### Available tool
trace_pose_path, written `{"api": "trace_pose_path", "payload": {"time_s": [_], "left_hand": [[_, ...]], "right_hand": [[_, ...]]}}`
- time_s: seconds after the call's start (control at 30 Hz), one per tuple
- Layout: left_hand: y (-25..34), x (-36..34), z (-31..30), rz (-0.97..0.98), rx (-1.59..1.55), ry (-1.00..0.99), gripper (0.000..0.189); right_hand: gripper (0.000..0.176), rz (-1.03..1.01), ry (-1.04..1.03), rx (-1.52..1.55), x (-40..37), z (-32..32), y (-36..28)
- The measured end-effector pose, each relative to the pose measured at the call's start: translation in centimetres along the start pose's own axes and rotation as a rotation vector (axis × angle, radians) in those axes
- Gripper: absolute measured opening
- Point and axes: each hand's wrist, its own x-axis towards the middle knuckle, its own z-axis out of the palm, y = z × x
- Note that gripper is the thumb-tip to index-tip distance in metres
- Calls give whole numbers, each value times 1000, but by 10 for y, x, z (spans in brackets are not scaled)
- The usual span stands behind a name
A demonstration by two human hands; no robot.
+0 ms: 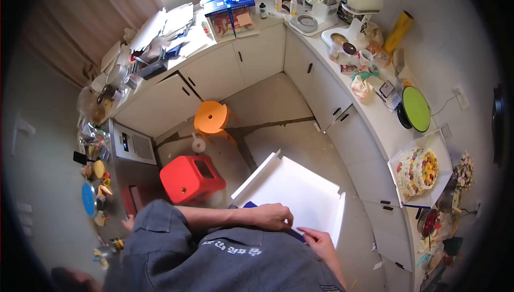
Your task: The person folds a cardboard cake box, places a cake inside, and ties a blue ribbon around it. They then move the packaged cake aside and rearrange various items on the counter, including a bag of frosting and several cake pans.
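Observation:
A white box lid (300, 185) with raised side flaps and dark blue on its near edge is held in front of my apron (214, 260). My left hand (273, 217) reaches across from the left, its fingers curled closed over the blue near edge. Lower and to the right, my right hand (319, 241) pinches the same edge between thumb and fingers. Parts of both hands' grip are hidden by the lid's edge.
A red stool (190, 178) and an orange stool (212, 117) stand on the floor ahead. On the right counter are a fruit-topped cake (417, 171) in an open box, a green turntable (416, 109) and a stand mixer (361, 2). A ribboned blue box (229, 0) sits on the back counter.

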Motion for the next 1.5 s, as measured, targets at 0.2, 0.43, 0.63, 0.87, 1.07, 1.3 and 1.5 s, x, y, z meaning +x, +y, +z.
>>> {"api": "trace_pose_path", "payload": {"time_s": [0.2,0.43,0.63,0.87,1.07,1.3,1.5], "left_hand": [[-17,21,4,-53,-171,-70,31],[-19,24,15,172,69,-2,34],[-7,31,8,131,44,-129,35],[-10,45,22,259,279,-72,28],[-6,44,28,131,345,-114,27],[-9,6,0,305,596,177,32],[-8,-28,-3,158,647,197,27]], "right_hand": [[27,-391,88,-377,-1,-16,4],[14,-574,54,-613,-4,-12,15],[8,-592,182,-668,-2,-1,24],[7,-563,234,-740,3,0,43],[14,-507,297,-782,-2,4,45],[32,-420,417,-777,-3,3,67],[35,-258,348,-730,-12,0,62]]}}
